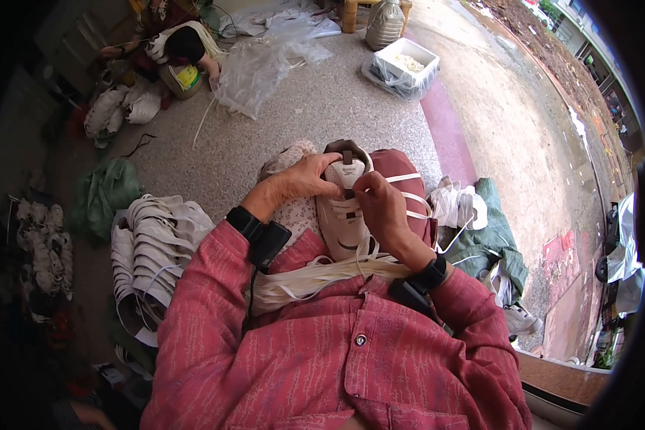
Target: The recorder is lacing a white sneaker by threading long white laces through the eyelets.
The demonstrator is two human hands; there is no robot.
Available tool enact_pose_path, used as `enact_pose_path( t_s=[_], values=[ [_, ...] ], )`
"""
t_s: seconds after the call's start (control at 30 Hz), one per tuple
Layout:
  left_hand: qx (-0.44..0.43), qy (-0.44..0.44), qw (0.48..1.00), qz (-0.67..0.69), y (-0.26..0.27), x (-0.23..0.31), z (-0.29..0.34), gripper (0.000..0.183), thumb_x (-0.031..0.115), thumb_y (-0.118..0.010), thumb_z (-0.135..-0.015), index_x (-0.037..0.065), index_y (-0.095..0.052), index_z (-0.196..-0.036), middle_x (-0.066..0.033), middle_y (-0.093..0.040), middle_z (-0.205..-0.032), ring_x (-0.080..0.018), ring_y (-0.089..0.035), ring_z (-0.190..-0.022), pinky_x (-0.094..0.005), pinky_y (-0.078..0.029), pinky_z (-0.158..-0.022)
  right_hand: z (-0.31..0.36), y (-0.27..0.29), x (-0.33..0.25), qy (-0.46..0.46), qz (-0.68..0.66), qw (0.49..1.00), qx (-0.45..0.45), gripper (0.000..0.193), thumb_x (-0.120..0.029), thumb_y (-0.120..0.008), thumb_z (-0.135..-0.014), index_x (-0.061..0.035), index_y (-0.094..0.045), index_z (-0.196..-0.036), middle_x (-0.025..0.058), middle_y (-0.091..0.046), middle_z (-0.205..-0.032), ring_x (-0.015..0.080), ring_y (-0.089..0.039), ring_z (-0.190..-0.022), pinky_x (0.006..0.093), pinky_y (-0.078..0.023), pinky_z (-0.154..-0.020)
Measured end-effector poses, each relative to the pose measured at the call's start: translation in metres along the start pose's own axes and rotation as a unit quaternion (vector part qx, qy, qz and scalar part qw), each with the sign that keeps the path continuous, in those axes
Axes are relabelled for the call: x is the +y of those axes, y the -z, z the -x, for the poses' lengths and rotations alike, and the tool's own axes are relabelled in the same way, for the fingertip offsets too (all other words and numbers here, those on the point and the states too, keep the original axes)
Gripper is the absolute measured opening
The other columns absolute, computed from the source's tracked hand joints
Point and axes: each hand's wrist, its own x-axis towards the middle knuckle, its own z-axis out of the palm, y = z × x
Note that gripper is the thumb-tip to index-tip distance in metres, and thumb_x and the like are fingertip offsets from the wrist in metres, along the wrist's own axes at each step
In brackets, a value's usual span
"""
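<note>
A white sneaker [339, 233] with a dark collar lining lies on my lap, its opening pointing away from me. My left hand [299, 181] grips the sneaker's left side near the tongue [348, 169], thumb at the tongue's edge. Over the right side of the lacing, my right hand [385, 211] has thumb and forefinger pinched together; what lies between them is too small to make out. Dark loops show on the tongue. A bundle of cream shoelaces [294, 288] lies across my lap, below the sneaker. White laces also cross the maroon cloth [393, 164] to its right.
Stacked white shoe uppers [166, 233] stand at my left, beside a green sack [107, 197]. More white shoes [457, 204] lie at my right on green cloth [496, 222]. Ahead are a white tub [403, 66], clear plastic sheeting [254, 79] and another person's hand [212, 69].
</note>
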Motion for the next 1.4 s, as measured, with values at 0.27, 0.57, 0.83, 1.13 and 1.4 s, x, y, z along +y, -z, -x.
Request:
enact_pose_path(
  t_s=[0.27,0.57,0.83,1.13,1.4],
  values=[
    [0.028,-0.029,0.999,-0.027,-0.004,-0.002,0.002,0.063,0.004,-0.076,-0.073,0.002,-0.048,-0.130,-0.0056,-0.060,-0.118,-0.0143,-0.055,-0.110,-0.0282,-0.042,-0.096,-0.001,0.019,-0.008,-0.015,-0.003,0.997,-0.079,0.014,-0.010,-0.062,-0.084,-0.0074,-0.062,-0.098,0.0135,-0.068,-0.088,0.0322,-0.066,-0.080,0.0391,-0.051,-0.070],
    [0.218,-0.186,0.933,-0.220,-0.041,-0.003,0.041,0.034,0.008,-0.075,-0.074,0.007,-0.058,-0.104,-0.0113,-0.051,-0.125,-0.0245,-0.051,-0.116,-0.0347,-0.042,-0.096,-0.006,0.030,-0.006,-0.025,-0.112,0.981,-0.155,0.022,-0.008,-0.062,-0.082,-0.0007,-0.058,-0.103,0.0139,-0.067,-0.094,0.0257,-0.066,-0.082,0.0349,-0.050,-0.073],
    [0.250,-0.161,0.888,-0.351,-0.055,0.013,0.035,0.015,0.008,-0.073,-0.075,0.004,-0.061,-0.083,-0.0173,-0.050,-0.128,-0.0301,-0.053,-0.113,-0.0385,-0.043,-0.094,-0.002,0.030,0.000,-0.020,-0.210,0.966,-0.153,0.024,-0.005,-0.063,-0.084,-0.0014,-0.058,-0.107,0.0059,-0.063,-0.094,0.0133,-0.059,-0.076,0.0272,-0.048,-0.067],
    [0.675,-0.067,0.519,-0.519,0.081,-0.003,0.210,0.009,0.009,-0.066,-0.084,0.003,-0.059,-0.084,-0.0169,-0.047,-0.132,-0.0317,-0.046,-0.122,-0.0413,-0.045,-0.093,-0.008,0.085,0.021,0.022,-0.304,0.950,-0.067,0.019,-0.006,-0.063,-0.089,-0.0024,-0.060,-0.108,0.0040,-0.064,-0.097,0.0101,-0.061,-0.077,0.0231,-0.050,-0.065],
    [0.727,0.035,0.667,-0.157,0.051,-0.080,0.264,0.015,0.020,-0.062,-0.091,0.008,-0.059,-0.098,-0.0031,-0.062,-0.088,-0.0143,-0.057,-0.076,-0.0263,-0.043,-0.058,0.007,0.075,0.028,-0.215,-0.288,0.892,-0.273,0.027,-0.013,-0.060,-0.093,0.0039,-0.057,-0.114,0.0105,-0.065,-0.098,0.0162,-0.066,-0.074,0.0273,-0.056,-0.063]
  ],
)
